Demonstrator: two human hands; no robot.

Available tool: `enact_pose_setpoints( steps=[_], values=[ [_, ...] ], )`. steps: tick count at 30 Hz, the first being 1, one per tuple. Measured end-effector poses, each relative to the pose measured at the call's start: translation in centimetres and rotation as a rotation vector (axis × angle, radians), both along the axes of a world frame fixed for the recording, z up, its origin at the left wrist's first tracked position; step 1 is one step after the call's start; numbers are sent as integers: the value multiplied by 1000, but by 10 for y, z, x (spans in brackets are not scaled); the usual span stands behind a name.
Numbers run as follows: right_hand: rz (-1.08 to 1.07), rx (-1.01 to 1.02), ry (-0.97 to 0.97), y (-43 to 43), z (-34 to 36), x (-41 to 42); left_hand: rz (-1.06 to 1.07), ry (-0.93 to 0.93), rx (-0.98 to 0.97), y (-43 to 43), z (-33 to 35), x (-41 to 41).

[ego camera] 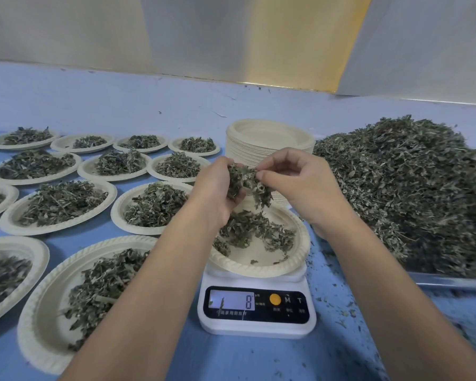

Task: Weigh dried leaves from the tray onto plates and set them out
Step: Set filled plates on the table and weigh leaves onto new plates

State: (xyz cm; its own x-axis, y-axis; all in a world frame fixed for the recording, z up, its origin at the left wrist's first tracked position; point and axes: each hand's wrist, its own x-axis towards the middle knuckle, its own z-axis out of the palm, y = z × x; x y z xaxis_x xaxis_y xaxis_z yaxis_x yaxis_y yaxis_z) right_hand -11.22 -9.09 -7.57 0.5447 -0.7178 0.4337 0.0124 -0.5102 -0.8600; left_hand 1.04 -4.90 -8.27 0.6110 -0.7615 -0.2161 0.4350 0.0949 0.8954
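Note:
A cream paper plate (291, 264) sits on a white digital scale (256, 323) whose display reads 8. A thin layer of dried leaves (254, 233) lies in it. Above the plate both hands hold one clump of dried leaves (247, 181): my left hand (217, 193) grips it from the left, and my right hand (294, 180) pinches it from the right. Some strands hang down toward the plate. A large heap of dried leaves (412, 185) fills the metal tray (451, 281) at the right.
Several filled plates (66, 204) cover the blue table at the left and front. A stack of empty plates (269, 138) stands behind the hands. Leaf crumbs litter the table (341, 312) right of the scale. A pale wall rises at the back.

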Motion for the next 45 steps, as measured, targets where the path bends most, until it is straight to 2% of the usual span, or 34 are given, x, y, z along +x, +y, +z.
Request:
enact_pose_setpoints(
  steps=[11,19,25,33,39,45],
  values=[
    [20,-30,-49,6,-6,9,-189,9,-63,0,4,-13],
    [-70,-79,-4,7,-11,14,-135,-282,2,-2,-3,-16],
    [-77,-81,-3,7,-11,14,-55,-408,12,-2,-4,-14],
    [-77,12,-71,5,-11,13,44,-365,18,0,0,-4],
    [-97,47,-35,4,-11,11,48,-216,-44,5,3,4],
    [-105,57,-1,6,-10,11,44,-195,-45,6,4,4]
  ],
)
